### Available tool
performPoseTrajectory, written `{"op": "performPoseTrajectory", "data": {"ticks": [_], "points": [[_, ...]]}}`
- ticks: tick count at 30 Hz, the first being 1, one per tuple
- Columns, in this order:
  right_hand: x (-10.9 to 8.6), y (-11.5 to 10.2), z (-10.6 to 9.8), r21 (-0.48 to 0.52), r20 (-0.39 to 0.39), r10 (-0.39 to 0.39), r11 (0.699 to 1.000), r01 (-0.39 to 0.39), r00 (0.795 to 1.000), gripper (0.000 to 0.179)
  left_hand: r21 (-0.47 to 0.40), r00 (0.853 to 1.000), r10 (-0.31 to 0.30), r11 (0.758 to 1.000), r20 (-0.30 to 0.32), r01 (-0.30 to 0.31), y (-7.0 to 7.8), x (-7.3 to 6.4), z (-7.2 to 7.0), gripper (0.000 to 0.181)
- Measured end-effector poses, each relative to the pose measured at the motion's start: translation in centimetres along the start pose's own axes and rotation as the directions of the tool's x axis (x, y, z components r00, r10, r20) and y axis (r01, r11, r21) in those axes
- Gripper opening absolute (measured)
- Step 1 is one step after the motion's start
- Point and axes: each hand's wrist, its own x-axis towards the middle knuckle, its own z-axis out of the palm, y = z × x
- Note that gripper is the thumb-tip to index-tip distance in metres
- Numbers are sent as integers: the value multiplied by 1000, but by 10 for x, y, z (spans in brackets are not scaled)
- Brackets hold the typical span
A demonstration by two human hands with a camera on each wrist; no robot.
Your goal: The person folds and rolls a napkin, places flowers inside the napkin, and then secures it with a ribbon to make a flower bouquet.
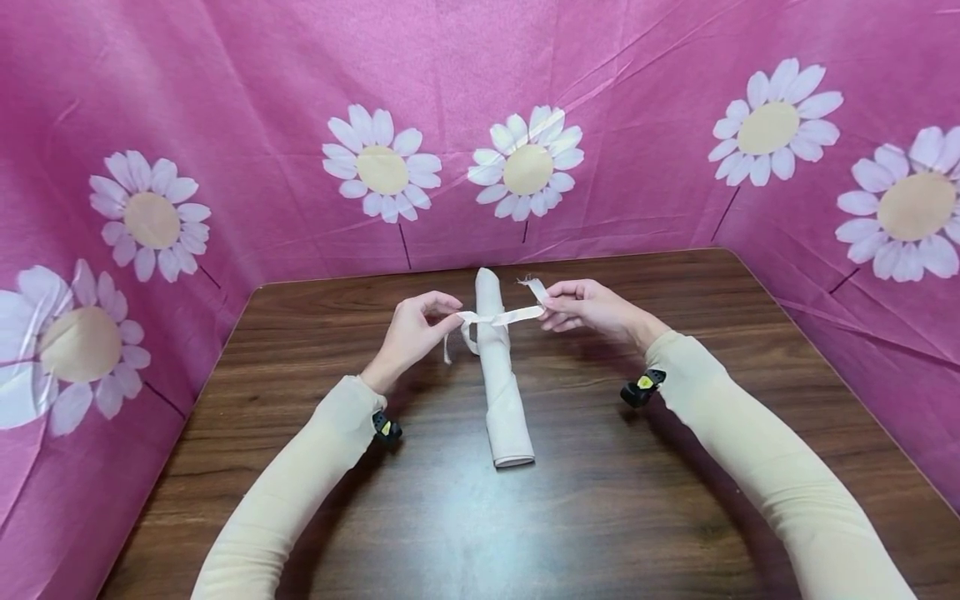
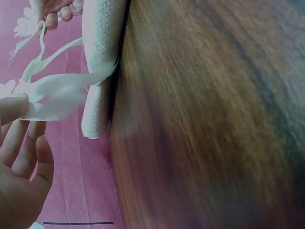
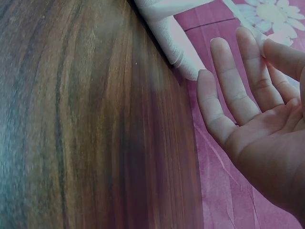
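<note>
A rolled-up cream cloth [image 1: 507,408] lies lengthwise on the table, its near end toward me. A white ribbon [image 1: 517,316] passes around its upper part and crosses over the top. On the left, my left hand [image 1: 411,332] pinches one part of the ribbon between thumb and finger, with a loose tail hanging below. My right hand [image 1: 592,310] pinches the other side, a frayed end sticking up past the fingers. In the left wrist view, a ribbon loop [image 2: 62,93] spreads by the left thumb. The right wrist view has the right hand's [image 3: 259,100] other fingers extended.
The brown wooden table [image 1: 600,500] reaches back to a pink curtain [image 1: 465,50] printed with white daisies, which also hangs along both sides. Small black wrist cameras sit at the cuffs of both cream sleeves [image 1: 765,467].
</note>
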Motion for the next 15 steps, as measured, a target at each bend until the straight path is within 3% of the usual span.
{"op": "performPoseTrajectory", "data": {"ticks": [5,10,15], "points": [[-3,2,-5,14,-2,-4,1000,4,1000,23,15,997,-47,999,55,46,1,-3,-4,17],[-8,-1,-7,18,-12,-16,1000,16,1000,17,0,985,-113,993,131,114,1,-7,-8,17],[-12,-2,-10,13,-24,-9,1000,9,1000,17,-10,975,-139,990,173,143,-1,-9,-9,18]]}}
